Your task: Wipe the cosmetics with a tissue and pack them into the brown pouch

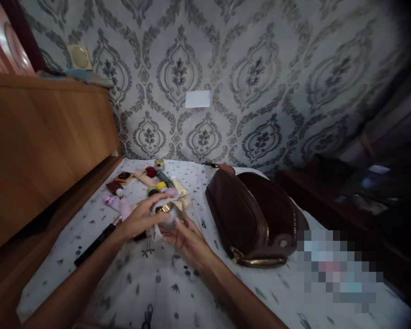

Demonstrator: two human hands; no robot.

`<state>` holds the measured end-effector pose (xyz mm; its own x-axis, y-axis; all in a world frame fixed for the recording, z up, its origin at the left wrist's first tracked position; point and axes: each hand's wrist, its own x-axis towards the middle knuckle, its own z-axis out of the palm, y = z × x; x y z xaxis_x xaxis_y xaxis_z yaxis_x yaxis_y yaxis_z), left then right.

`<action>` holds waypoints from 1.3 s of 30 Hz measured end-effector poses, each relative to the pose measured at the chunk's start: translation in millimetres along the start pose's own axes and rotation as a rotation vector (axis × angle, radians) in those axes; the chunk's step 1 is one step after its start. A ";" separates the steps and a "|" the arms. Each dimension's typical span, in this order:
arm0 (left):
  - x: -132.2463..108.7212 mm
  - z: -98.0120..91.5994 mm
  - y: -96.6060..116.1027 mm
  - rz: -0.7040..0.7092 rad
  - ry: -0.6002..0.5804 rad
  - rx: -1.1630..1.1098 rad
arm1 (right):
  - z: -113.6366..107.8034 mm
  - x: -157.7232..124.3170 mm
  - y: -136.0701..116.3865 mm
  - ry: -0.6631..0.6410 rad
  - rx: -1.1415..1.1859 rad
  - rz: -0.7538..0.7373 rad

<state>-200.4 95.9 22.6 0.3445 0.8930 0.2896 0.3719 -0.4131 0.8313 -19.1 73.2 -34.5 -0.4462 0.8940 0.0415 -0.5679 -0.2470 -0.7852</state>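
In the middle of the view, my left hand point(142, 217) and my right hand point(193, 240) hold a small silvery jar point(174, 218) with a shiny gold part between them. My left fingers curl over its far side and lid end, while my right thumb and fingers grip it from the right. Something thin and white point(156, 234), perhaps a wipe, shows under the jar by my left hand; its kind is unclear. Just beyond my hands lie cosmetic items, among them a cream tube point(180, 186), a yellow-capped jar point(161, 186) and a pink bottle point(125, 208).
A brown leather bag point(236, 214) with its zip open lies to the right on the patterned white sheet point(123, 283). A long black item point(97, 244) rests at the left. Farther back are a gold-lidded jar point(159, 164) and a compact point(124, 177). A wooden cabinet point(48, 151) borders the left.
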 end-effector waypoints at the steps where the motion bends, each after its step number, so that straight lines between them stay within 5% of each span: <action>1: -7.0 10.8 4.4 -0.004 0.001 -0.019 | -3.6 -4.7 1.5 -0.010 0.072 0.035; 4: -26.2 28.9 5.5 -0.040 -0.050 -0.070 | -17.6 -20.9 2.6 0.023 0.157 0.094; 7: -39.8 30.1 -3.8 -0.074 -0.234 -0.143 | -29.2 -33.1 0.1 0.047 0.227 0.174; 9: -44.1 28.3 -9.8 -0.070 -0.255 -0.080 | -33.3 -36.4 -2.3 0.051 0.267 0.219; 17: -37.8 28.5 -6.3 -0.178 0.035 0.146 | -41.6 -29.0 -6.6 0.080 0.315 0.293; 22: -34.0 38.1 -8.7 -0.043 0.266 0.386 | -47.7 -29.8 -5.7 -0.009 0.292 0.282; 25: -32.6 44.9 -10.7 0.011 0.309 0.443 | -47.3 -31.7 -5.8 -0.035 0.294 0.311; 30: -40.9 56.7 3.4 0.019 0.183 0.397 | -41.4 -28.7 -7.2 0.016 0.312 0.292; 36: -57.4 66.5 15.8 0.160 -0.078 0.426 | -43.1 -27.3 -7.3 0.056 0.368 0.274; 39: -55.0 64.2 12.5 0.253 -0.105 0.489 | -46.2 -29.1 -4.3 0.070 0.390 0.303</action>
<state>-159.4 30.1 -13.4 0.5493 0.7433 0.3819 0.6147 -0.6689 0.4179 28.3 65.5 -60.8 -0.5908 0.7804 -0.2049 -0.6426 -0.6087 -0.4653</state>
